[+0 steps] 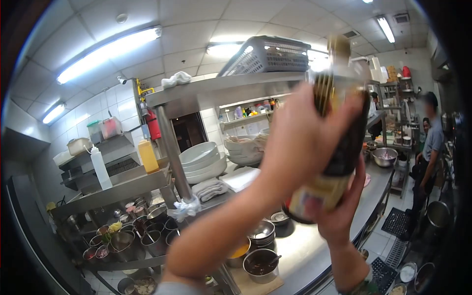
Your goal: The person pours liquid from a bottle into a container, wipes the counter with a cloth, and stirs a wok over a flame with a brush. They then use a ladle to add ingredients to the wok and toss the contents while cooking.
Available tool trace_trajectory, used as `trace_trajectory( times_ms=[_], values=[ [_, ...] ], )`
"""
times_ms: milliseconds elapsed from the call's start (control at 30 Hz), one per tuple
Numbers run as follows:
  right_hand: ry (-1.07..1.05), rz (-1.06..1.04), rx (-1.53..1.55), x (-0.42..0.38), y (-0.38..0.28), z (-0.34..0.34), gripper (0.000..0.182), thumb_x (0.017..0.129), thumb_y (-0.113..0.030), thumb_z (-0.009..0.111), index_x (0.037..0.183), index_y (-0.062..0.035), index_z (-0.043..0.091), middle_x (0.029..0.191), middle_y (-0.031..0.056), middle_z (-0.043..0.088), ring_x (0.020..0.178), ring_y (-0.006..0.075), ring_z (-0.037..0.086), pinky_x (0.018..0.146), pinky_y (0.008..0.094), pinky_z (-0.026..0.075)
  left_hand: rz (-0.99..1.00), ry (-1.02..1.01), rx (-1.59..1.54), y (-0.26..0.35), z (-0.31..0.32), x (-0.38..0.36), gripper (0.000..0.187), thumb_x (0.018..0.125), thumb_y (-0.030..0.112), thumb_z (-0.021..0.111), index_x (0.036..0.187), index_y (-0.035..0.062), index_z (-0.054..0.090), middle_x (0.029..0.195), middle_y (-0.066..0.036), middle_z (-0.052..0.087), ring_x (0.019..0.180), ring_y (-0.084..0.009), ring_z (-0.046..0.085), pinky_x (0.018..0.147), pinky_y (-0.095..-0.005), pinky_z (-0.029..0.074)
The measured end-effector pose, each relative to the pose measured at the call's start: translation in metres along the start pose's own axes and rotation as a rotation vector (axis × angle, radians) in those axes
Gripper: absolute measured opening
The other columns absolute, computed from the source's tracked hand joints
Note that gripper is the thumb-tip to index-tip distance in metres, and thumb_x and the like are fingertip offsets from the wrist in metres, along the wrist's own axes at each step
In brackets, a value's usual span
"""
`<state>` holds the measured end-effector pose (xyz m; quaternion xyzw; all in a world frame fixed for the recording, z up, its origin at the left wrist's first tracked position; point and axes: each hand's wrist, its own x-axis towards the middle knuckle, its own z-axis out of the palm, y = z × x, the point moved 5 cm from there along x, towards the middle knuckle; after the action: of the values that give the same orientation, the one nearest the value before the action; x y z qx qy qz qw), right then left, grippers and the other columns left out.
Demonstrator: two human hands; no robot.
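Note:
A dark bottle (344, 142) with a pale label and a yellowish cap is held up in front of the camera, slightly tilted and blurred. Near its neck and shoulder, my left hand (307, 132) is wrapped round it. My right hand (339, 206) grips the bottle low down, beside the label. Below the hands, a metal pot (260, 266) of dark sauce with a spoon stands on the steel counter (307, 250), next to a stack of metal bowls (262, 231).
A steel shelf (211, 91) carrying a grey crate (275, 54) spans overhead. White bowls (201, 162) and folded cloths (210, 189) sit behind a post. Squeeze bottles (100, 169) stand left. A person (432, 142) stands in the right aisle; others are farther back.

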<state>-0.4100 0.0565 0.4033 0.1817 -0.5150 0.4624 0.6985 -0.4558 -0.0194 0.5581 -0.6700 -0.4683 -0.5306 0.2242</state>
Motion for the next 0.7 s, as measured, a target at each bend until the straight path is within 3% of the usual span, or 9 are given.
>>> trace_trajectory(
  times_ms=[33, 67, 133, 200, 233, 333, 400, 533, 700],
  values=[
    [-0.025, -0.143, -0.12, 0.021, 0.001, 0.013, 0.113, 0.072, -0.01, 0.079, 0.15, -0.0033, -0.002, 0.14, 0.0201, 0.036, 0.128, 0.0301, 0.045, 0.106, 0.0417, 0.041, 0.031, -0.084, -0.014, 0.017, -0.015, 0.018, 0.051, 0.082, 0.042, 0.071, 0.094, -0.0071, 0.059, 0.088, -0.025, 0.063, 0.081, -0.0423, 0.064, 0.072, -0.0465, 0.051],
    [-0.018, -0.32, -0.196, 0.04, -0.004, 0.03, 0.108, 0.073, -0.012, 0.078, 0.151, -0.0047, 0.003, 0.139, 0.0166, 0.038, 0.125, 0.0272, 0.047, 0.104, 0.0403, 0.041, 0.156, -0.059, 0.059, 0.041, -0.029, 0.026, 0.05, 0.081, 0.039, 0.071, 0.094, -0.0081, 0.06, 0.089, -0.026, 0.062, 0.083, -0.0448, 0.062, 0.075, -0.0475, 0.05],
    [0.0, -0.504, 0.047, 0.076, -0.013, 0.081, 0.104, 0.077, -0.021, 0.078, 0.151, -0.0048, 0.008, 0.137, 0.0116, 0.042, 0.12, 0.0228, 0.048, 0.103, 0.0373, 0.04, 0.663, 0.141, 0.173, 0.068, -0.058, 0.044, 0.043, 0.081, 0.036, 0.069, 0.089, -0.0057, 0.063, 0.086, -0.028, 0.065, 0.082, -0.0426, 0.065, 0.076, -0.046, 0.052],
    [-0.356, -0.478, 0.089, 0.12, -0.021, 0.116, 0.105, 0.079, -0.054, 0.075, 0.151, -0.0033, 0.017, 0.139, 0.0106, 0.041, 0.123, 0.021, 0.046, 0.104, 0.0373, 0.039, 0.648, 0.235, 0.282, 0.075, -0.09, 0.048, 0.042, 0.084, 0.035, 0.068, 0.093, -0.0053, 0.063, 0.086, -0.025, 0.066, 0.078, -0.0371, 0.066, 0.074, -0.0422, 0.054],
    [-0.547, -0.318, 0.305, 0.143, -0.01, 0.13, 0.099, 0.085, -0.04, 0.075, 0.152, -0.0017, 0.012, 0.135, 0.0189, 0.051, 0.12, 0.0251, 0.054, 0.098, 0.0379, 0.047, 0.635, 0.323, 0.383, 0.086, -0.111, 0.047, 0.041, 0.086, 0.034, 0.067, 0.098, -0.0049, 0.063, 0.086, -0.022, 0.067, 0.074, -0.0316, 0.067, 0.072, -0.0384, 0.055],
    [-0.621, -0.26, -0.083, 0.197, 0.026, 0.161, 0.073, 0.089, -0.061, 0.059, 0.145, -0.0161, 0.043, 0.141, 0.0259, 0.045, 0.128, 0.0315, 0.05, 0.102, 0.0425, 0.045, 0.511, 0.459, 0.512, 0.116, -0.188, 0.053, 0.037, 0.091, 0.03, 0.066, 0.107, -0.0036, 0.065, 0.087, -0.015, 0.07, 0.067, -0.0194, 0.069, 0.068, -0.0297, 0.057],
    [-0.621, -0.333, -0.316, 0.216, 0.063, 0.194, 0.072, 0.088, -0.066, 0.055, 0.141, -0.0177, 0.049, 0.144, 0.0258, 0.042, 0.131, 0.0335, 0.047, 0.105, 0.0441, 0.041, 0.81, 0.365, 0.595, 0.12, -0.221, 0.071, 0.031, 0.089, 0.022, 0.067, 0.104, -0.0048, 0.067, 0.087, -0.011, 0.07, 0.068, -0.0161, 0.065, 0.068, -0.0281, 0.053],
    [-0.722, -0.654, -0.541, 0.23, 0.085, 0.29, 0.067, 0.089, -0.067, 0.05, 0.134, -0.0176, 0.058, 0.14, 0.0229, 0.049, 0.13, 0.0359, 0.048, 0.109, 0.0432, 0.036, 0.604, 0.632, 0.359, 0.094, -0.27, 0.087, 0.031, 0.085, 0.025, 0.071, 0.099, -0.003, 0.069, 0.087, -0.012, 0.07, 0.069, -0.0168, 0.066, 0.067, -0.0281, 0.052],
    [-0.948, -0.346, -0.865, 0.23, 0.101, 0.325, 0.046, 0.094, -0.052, 0.051, 0.121, -0.0194, 0.068, 0.111, 0.0152, 0.069, 0.105, 0.0322, 0.064, 0.093, 0.0396, 0.047, 0.778, 0.812, 0.884, 0.056, -0.291, 0.096, 0.034, 0.08, 0.028, 0.074, 0.093, -0.0036, 0.069, 0.08, -0.014, 0.071, 0.068, -0.0205, 0.067, 0.065, -0.033, 0.052]
  ],
)
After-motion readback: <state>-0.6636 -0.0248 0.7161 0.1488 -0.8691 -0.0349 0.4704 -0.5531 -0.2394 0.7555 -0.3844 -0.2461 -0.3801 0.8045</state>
